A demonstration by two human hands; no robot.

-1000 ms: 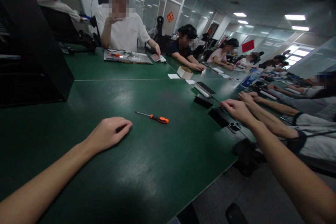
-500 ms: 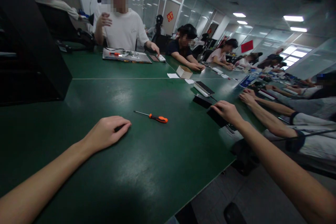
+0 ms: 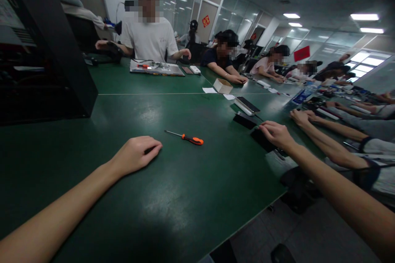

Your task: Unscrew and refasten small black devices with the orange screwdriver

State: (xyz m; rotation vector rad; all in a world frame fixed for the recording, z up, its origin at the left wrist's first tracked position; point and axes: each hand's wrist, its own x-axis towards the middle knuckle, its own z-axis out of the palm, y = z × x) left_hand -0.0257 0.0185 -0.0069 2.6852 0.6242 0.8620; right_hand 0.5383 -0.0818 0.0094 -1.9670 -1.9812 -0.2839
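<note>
Your left hand [image 3: 137,154] rests on the smooth, dark green tabletop [image 3: 200,189], well in from its near right edge. Its grip is drawn in, thumb laid against the curled fingers, with nothing visible inside; lying low like that, it probably just carries the arm's weight. Between your hands, nearer the left, lies an orange-and-black screwdriver with a thin metal shaft [image 3: 193,139], roughly midway between the near right edge and the pale seam across the tabletop. Its handle points toward your right side and its shaft toward your left (the bulging handle likely helps keep it from rolling far).

Your right arm crosses the near right edge, and your right hand [image 3: 276,133] is over a flat, black rectangular piece [image 3: 261,140] close to that edge. The fingers and thumb are near each other there, but you can't tell whether that grip pinches the piece or merely hovers over it. Just beyond, toward the seam, sit a second black, flat-sided piece [image 3: 245,120] and a white, rounded slab with a dark top [image 3: 247,106]; bunched together, they presumably leave the middle of the tabletop free around the screwdriver.
</note>
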